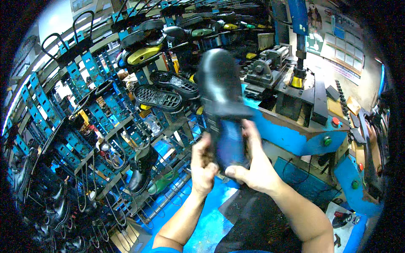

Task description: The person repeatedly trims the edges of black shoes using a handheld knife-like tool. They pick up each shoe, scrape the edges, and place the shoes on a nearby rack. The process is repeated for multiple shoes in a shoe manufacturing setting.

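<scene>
A black shoe (220,80) is held up in front of me, its rounded glossy toe pointing away. Dark blue shows in its opening at the heel end, and I cannot tell whether that is lining or a form inside. My left hand (202,166) is closed around the left side of the heel. On the opposite side my right hand (255,162) grips it, thumb across the near end. Slight blur softens the shoe and fingers. Beyond it to the left, two black lugged soles (158,100) rest on the rack.
A blue metal rack (90,63) with wire hoops fills the left, with black shoes (141,168) hanging low. Shoes with yellow parts (144,55) line its top. At right stands a blue press machine (278,130) with a red button (336,121) and a green button (327,141).
</scene>
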Demonstrator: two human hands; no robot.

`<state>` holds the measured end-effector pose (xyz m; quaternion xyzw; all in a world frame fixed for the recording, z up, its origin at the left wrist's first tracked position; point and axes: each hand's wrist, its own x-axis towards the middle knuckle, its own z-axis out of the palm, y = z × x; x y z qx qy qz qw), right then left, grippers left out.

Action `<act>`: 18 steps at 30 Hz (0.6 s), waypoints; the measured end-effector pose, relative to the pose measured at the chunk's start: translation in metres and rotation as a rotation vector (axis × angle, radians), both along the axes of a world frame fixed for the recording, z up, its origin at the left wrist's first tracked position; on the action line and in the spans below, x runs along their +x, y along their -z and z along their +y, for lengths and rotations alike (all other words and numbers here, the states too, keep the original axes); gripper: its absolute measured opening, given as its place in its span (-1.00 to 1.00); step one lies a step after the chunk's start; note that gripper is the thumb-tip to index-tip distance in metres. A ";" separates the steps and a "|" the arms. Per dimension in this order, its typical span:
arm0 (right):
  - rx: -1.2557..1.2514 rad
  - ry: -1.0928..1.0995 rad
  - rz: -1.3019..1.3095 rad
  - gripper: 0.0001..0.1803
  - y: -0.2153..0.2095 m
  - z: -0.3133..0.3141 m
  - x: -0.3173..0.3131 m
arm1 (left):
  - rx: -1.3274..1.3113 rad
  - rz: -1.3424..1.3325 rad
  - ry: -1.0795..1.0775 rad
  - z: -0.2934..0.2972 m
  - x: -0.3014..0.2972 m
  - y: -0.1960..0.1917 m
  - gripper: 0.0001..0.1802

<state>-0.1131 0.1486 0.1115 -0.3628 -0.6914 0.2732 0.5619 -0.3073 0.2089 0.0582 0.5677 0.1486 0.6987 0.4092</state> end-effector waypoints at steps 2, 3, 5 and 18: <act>-0.106 -0.023 0.251 0.31 0.002 -0.004 0.005 | 0.144 0.328 -0.039 0.008 -0.007 -0.018 -0.26; -0.180 -0.063 0.368 0.33 0.006 -0.011 0.013 | 0.358 0.420 -0.109 0.033 -0.018 -0.033 -0.43; -0.330 -0.200 0.591 0.39 0.022 -0.034 0.036 | 0.174 0.560 -0.271 0.095 -0.027 -0.059 -0.61; -0.995 0.186 0.412 0.51 0.202 -0.242 0.145 | -0.164 1.675 -1.171 0.341 -0.002 -0.101 -0.27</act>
